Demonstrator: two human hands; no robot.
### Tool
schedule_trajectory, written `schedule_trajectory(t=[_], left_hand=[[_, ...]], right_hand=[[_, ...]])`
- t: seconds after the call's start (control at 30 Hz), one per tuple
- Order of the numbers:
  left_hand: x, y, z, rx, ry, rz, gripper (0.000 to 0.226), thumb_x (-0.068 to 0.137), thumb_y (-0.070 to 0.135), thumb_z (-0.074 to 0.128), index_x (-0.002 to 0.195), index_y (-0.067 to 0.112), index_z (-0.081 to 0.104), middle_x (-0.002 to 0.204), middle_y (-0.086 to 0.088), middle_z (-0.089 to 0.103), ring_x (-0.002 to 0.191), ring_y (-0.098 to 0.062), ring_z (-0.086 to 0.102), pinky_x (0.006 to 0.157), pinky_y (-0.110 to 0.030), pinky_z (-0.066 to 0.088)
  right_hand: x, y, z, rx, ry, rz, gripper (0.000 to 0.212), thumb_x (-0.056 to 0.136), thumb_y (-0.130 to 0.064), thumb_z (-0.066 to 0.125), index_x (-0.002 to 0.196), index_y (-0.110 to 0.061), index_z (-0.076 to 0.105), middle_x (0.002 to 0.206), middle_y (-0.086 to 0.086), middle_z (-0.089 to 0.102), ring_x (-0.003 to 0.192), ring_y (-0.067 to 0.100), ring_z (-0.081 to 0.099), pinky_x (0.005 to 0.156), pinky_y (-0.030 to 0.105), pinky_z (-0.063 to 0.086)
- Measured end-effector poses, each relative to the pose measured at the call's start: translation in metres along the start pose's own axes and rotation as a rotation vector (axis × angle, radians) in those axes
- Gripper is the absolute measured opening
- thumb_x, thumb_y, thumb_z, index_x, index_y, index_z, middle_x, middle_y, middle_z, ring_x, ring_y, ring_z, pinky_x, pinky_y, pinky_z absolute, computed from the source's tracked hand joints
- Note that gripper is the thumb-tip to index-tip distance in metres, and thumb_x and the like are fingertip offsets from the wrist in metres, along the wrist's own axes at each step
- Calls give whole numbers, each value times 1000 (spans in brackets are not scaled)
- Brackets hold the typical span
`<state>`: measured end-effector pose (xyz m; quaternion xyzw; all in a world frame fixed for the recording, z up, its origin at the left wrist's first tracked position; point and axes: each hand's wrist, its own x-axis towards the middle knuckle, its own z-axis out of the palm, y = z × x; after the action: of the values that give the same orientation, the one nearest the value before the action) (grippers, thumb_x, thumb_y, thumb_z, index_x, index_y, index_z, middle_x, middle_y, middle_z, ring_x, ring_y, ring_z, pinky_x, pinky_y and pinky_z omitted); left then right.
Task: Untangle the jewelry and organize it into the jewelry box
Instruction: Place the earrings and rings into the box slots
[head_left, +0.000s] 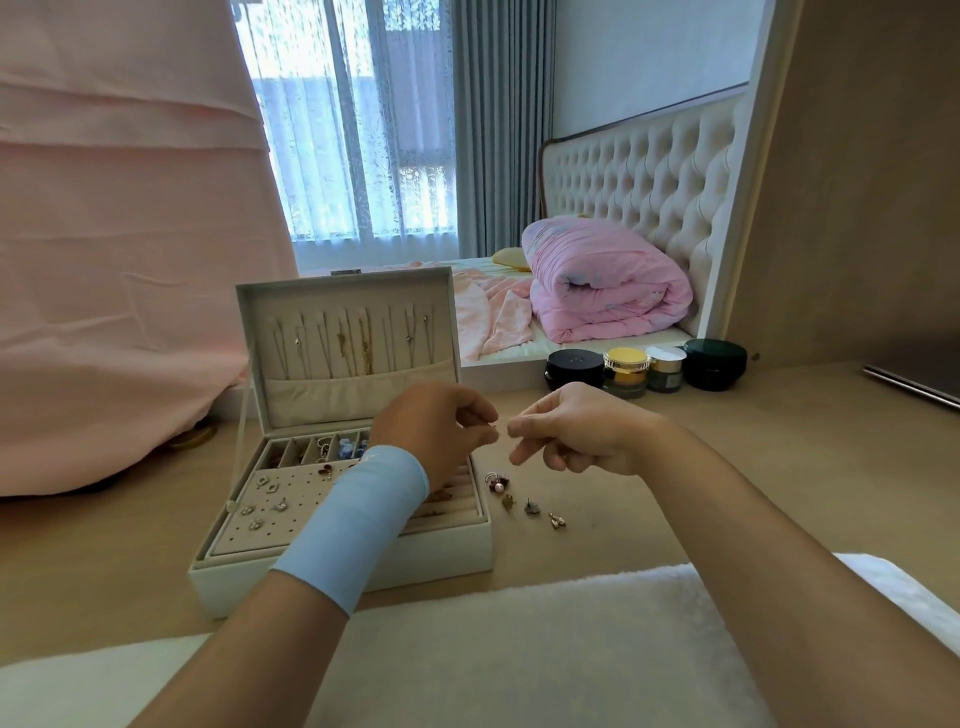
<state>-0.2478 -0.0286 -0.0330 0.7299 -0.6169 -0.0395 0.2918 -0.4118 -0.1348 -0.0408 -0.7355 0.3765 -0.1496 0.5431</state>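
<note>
A white jewelry box (343, 566) stands open on the desk, its lid (348, 291) upright with several necklaces (353, 340) hanging inside. Earrings sit pinned on its perforated tray (265, 512). My left hand (436, 431), with a blue wristband, hovers over the box's right side and pinches a tiny piece of jewelry (496, 427). My right hand (571, 431) pinches the same piece from the other side, fingertips almost touching. What the piece is cannot be made out. Loose earrings and a ring (524, 499) lie on the desk just right of the box.
Several cosmetic jars (644, 369) stand at the desk's back right. A white towel (519, 649) covers the near edge. Pink cloth (119, 260) hangs at the left. A bed with a folded pink quilt (608, 280) lies beyond the desk.
</note>
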Motion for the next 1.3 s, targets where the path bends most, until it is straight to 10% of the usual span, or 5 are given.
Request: schedule_trajectory(t=[0.27,0.97,1.3], left_hand=[[-14,-13,-11,87,-161,22,11,89,33,66,97,39,72,85,24,60,74,6,51,77,-21,42],[-59,-62,-56,164,-191,60,11,88,37,65,96,45,65,89,26,60,83,1,55,77,-19,47],[-58,-86,-70,-349,99,-58,5,87,35,67,92,33,68,84,15,71,81,0,65,76,-21,50]], right_hand=[[0,1,11,-628,-101,153,17,80,-19,84,95,-19,79,68,-4,67,59,13,51,46,21,39],[-13,-54,63,-388,69,-291,6,96,-20,68,99,-17,72,78,-3,67,55,7,59,49,17,46],[3,-91,107,-469,117,-514,12,87,-17,78,98,-21,81,81,-12,73,65,-11,62,60,6,46]])
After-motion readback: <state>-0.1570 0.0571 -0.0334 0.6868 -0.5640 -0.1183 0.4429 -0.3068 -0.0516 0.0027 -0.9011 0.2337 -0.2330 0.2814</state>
